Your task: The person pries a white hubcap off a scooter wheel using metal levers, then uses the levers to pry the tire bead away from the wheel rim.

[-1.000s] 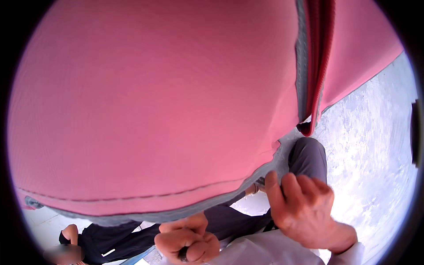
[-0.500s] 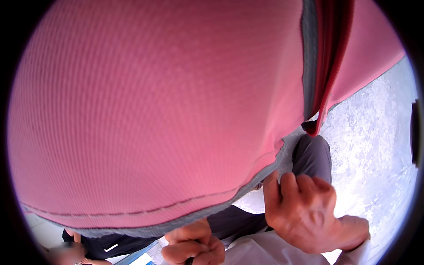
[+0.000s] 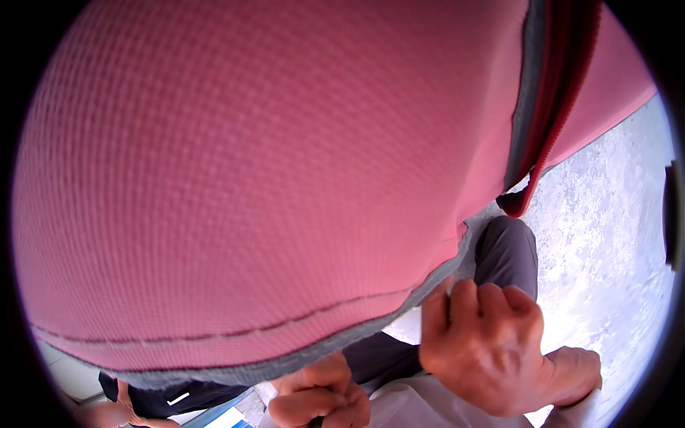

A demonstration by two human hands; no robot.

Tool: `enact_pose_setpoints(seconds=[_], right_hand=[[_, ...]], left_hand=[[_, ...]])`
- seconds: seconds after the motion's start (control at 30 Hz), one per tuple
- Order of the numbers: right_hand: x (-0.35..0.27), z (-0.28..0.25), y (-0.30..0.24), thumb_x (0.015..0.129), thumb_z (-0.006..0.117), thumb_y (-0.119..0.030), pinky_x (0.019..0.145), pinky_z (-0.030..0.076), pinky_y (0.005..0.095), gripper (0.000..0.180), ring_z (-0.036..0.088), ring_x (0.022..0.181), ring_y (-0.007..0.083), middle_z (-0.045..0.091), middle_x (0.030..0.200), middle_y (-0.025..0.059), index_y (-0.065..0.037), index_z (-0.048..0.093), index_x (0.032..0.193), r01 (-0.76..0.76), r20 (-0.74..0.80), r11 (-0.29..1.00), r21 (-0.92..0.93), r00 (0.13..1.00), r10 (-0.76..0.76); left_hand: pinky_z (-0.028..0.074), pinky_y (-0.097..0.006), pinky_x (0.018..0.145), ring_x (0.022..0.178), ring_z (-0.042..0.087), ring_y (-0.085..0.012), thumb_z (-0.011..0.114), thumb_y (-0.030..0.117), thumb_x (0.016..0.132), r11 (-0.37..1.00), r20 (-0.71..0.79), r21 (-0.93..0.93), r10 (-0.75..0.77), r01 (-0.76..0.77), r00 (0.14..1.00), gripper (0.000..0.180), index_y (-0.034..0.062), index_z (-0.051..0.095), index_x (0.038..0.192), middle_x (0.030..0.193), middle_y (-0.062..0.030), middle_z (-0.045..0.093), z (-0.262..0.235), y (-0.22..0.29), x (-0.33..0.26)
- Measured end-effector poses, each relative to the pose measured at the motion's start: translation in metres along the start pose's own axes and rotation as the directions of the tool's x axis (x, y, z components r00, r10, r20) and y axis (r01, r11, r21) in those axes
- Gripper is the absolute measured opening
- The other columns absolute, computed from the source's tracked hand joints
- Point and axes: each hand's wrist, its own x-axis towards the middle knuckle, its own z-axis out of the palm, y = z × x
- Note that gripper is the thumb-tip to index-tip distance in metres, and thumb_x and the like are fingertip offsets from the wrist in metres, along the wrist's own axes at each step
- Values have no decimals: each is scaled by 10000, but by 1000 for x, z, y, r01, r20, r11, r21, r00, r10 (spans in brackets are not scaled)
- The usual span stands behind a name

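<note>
A large pink ribbed fabric piece (image 3: 271, 185) fills most of the view, close in front of me. Grey edging (image 3: 342, 345) and a line of stitching run along its lower border. Near its right side hangs a dark red zipper (image 3: 564, 107) beside a grey seam strip. My right hand (image 3: 485, 349) is closed at the lower right border, its thumb and fingertips partly hidden by the cloth. At lower centre, my left hand (image 3: 321, 396) is closed with curled fingers, its upper part behind the border. A small dark spot shows under its fingers; I cannot tell what it is.
My dark-trousered leg (image 3: 505, 257) shows below the zipper, with a pale mottled floor (image 3: 592, 235) to the right. At lower left, another person in dark clothes (image 3: 153, 392) is near a blue-edged surface (image 3: 225, 415). A dark object (image 3: 671, 214) stands at the right rim.
The fabric's right part and zipper have shifted right, and its lower border sits slightly differently. My left hand has moved a little right; my right hand stays nearly in place.
</note>
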Motion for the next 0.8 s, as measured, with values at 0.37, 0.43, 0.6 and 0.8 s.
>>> enact_pose_setpoints(seconds=[0.37, 0.43, 0.6, 0.8], right_hand=[[10, -3, 10, 514, 657, -71, 428, 321, 317, 155, 484, 493, 162, 426, 585, 35, -46, 557, 631, 74, 70, 992, 106, 994, -82], [6, 9, 13, 880, 692, -186, 444, 285, 273, 230, 415, 469, 130, 418, 562, -3, 22, 681, 781, 122, -86, 971, 207, 991, -107], [17, 35, 9, 897, 751, -261, 450, 332, 263, 288, 474, 488, 130, 504, 600, 3, 10, 695, 817, 59, -526, 950, 308, 843, 118], [10, 37, 3, 936, 453, -1, 533, 426, 317, 214, 534, 584, 196, 562, 670, 54, 26, 612, 1077, 164, -666, 835, 525, 690, 283]], left_hand=[[299, -333, 515, 570, 376, -139, 675, -62, 752, 998, 3, -53, 24, -24, 1000, 313, 59, 472, 956, 746, -95, 504, 2, -1, 1], [301, -332, 515, 574, 379, -140, 676, -63, 752, 999, -8, -38, 20, -20, 1000, 313, 58, 472, 956, 749, -96, 506, 0, 1, -1], [316, -335, 511, 569, 385, -142, 672, -73, 739, 997, -4, -68, 27, -27, 1000, 309, 48, 482, 951, 744, -100, 509, 3, -7, -1], [326, -344, 510, 565, 412, -156, 669, -77, 699, 998, -10, -61, 33, -34, 999, 302, 37, 488, 911, 731, -110, 519, 2, -1, 2]])
